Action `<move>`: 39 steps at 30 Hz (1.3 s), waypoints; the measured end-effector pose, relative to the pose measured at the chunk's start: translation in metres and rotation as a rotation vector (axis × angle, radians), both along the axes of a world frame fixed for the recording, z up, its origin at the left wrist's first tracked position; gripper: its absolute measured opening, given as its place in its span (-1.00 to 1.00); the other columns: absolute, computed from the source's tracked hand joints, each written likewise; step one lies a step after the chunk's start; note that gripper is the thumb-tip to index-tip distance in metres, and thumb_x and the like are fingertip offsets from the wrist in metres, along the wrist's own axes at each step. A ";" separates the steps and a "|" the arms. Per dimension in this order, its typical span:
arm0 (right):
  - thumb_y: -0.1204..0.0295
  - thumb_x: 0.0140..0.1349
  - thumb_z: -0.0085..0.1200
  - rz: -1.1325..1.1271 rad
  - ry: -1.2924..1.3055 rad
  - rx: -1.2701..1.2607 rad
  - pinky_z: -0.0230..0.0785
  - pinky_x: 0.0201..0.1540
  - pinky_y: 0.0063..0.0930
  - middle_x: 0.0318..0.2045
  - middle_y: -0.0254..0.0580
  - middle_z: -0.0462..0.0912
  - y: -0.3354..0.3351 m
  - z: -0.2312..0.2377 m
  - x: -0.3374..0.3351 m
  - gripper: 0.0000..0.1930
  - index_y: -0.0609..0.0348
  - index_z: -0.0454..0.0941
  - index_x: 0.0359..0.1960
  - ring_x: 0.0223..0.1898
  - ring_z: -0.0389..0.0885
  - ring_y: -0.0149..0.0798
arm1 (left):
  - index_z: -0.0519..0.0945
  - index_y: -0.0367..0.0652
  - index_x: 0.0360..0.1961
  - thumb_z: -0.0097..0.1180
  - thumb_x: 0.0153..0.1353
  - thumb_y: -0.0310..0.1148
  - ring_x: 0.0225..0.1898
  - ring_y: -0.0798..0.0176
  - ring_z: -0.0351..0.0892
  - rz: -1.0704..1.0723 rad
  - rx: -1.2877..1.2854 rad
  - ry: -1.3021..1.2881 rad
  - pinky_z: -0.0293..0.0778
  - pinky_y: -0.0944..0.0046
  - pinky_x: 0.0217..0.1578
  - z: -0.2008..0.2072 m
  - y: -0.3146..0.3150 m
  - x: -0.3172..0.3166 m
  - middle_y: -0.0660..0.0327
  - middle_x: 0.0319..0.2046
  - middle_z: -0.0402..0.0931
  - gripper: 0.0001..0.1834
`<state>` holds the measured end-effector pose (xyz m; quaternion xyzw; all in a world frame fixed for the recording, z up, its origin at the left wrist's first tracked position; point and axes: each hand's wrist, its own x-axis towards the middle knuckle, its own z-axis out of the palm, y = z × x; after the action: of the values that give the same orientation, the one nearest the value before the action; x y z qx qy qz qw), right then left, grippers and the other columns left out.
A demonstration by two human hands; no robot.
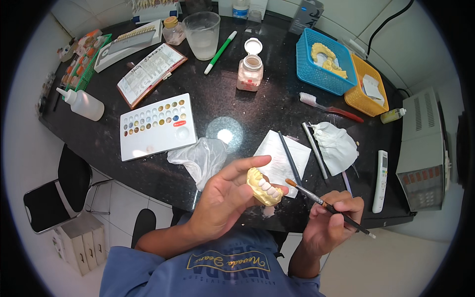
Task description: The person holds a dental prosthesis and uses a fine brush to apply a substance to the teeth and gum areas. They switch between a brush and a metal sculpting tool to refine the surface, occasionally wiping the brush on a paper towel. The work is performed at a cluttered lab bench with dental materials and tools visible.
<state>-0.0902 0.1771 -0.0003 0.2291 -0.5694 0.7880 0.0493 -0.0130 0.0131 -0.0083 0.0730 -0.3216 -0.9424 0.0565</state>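
Note:
My left hand (222,195) holds a yellow plaster dental model (257,184) above the counter's front edge, thumb and fingers around it. A row of white teeth (267,188) shows along the model's right side. In my right hand (335,218) is a slim paintbrush (316,199) with a dark handle, silver ferrule and brown bristles. Its tip points left at the teeth, with a small gap between them. Beneath the hands lies a white paper tissue (267,146) with a dark thin tool (288,156) across it.
A white paint palette (158,146) and crumpled plastic (200,161) lie left. Farther back stand an open pink powder jar (251,79), a clear cup (202,37) and a blue basket (324,84) holding plaster models. Right are a toothbrush (336,112), a cloth (338,148) and a remote control (380,180).

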 end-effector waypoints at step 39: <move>0.27 0.22 0.12 0.046 -0.013 0.011 0.29 -0.63 -0.68 -0.57 -0.17 0.36 0.001 -0.001 0.001 -0.70 0.24 0.31 -0.33 -0.59 0.38 -0.41 | 0.14 -0.41 0.29 -0.03 0.36 -0.31 0.12 0.19 0.45 -0.038 0.020 0.104 0.32 0.20 0.16 -0.012 0.000 0.001 -0.05 0.10 0.39 -0.42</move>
<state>-0.0890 0.1779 -0.0009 0.2374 -0.5688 0.7871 0.0261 -0.0124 0.0126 -0.0203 0.0183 -0.3101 -0.9490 0.0546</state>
